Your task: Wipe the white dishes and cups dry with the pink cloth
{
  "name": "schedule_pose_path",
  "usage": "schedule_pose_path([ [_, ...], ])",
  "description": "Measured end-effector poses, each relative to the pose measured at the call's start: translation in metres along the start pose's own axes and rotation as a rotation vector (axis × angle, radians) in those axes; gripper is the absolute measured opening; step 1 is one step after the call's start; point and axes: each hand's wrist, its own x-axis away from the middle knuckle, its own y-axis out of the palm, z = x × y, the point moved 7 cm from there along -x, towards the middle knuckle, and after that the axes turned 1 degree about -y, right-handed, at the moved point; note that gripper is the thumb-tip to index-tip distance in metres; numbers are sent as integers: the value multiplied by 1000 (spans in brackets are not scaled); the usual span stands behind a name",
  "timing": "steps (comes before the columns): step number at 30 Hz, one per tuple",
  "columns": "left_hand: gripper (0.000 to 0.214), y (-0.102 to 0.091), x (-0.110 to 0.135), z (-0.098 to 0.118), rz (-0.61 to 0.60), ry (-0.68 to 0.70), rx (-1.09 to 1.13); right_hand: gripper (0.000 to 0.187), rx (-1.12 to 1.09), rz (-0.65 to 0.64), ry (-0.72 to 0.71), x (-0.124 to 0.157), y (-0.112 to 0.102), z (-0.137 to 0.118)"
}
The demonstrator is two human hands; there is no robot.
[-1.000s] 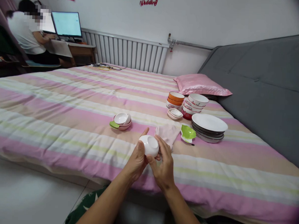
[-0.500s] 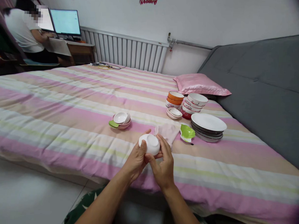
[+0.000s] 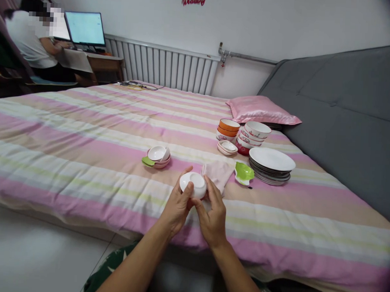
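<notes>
A small white bowl (image 3: 197,183) is held between both hands above the front of the bed, its round foot facing up towards me. My left hand (image 3: 179,201) grips its left side, thumb lying across the white surface. On the right side, my right hand (image 3: 212,211) closes on the bowl with fingers and thumb. Just behind it a pale pink cloth (image 3: 218,173) lies on the sheet. Left of that sits a small stack of dishes (image 3: 159,155), pink and white with a green leaf-shaped piece. To the right is a green leaf-shaped dish (image 3: 244,172).
Stacked plates (image 3: 272,160), orange bowls (image 3: 228,128), patterned bowls (image 3: 255,133) and small pink-white dishes (image 3: 227,147) stand at the right on the striped bedsheet (image 3: 94,159). Behind them lies a pink pillow (image 3: 263,109) by the grey headboard (image 3: 339,109). A person (image 3: 34,40) sits at a desk far left.
The white bowl has shifted slightly left and up in my hands, and its foot has turned a little. Both hands still hold it; the other dishes have stayed put.
</notes>
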Motion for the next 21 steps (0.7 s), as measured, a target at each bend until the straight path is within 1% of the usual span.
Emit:
schedule_pose_path([
  [3,53,-1,-1,0,22,-39,43,55,-3,6,-4,-1,-1,1],
  [7,49,3,-2,2,1,-91,143,55,-17,26,-8,-2,-4,3],
  [11,51,4,-1,0,-9,-125,188,52,-70,39,54,-3,-7,9],
  [16,53,7,1,0,-65,-86,104,50,-152,31,104,-4,-8,13],
  [21,49,3,1,-2,-57,-83,-29,51,-196,39,133,-5,-12,15],
])
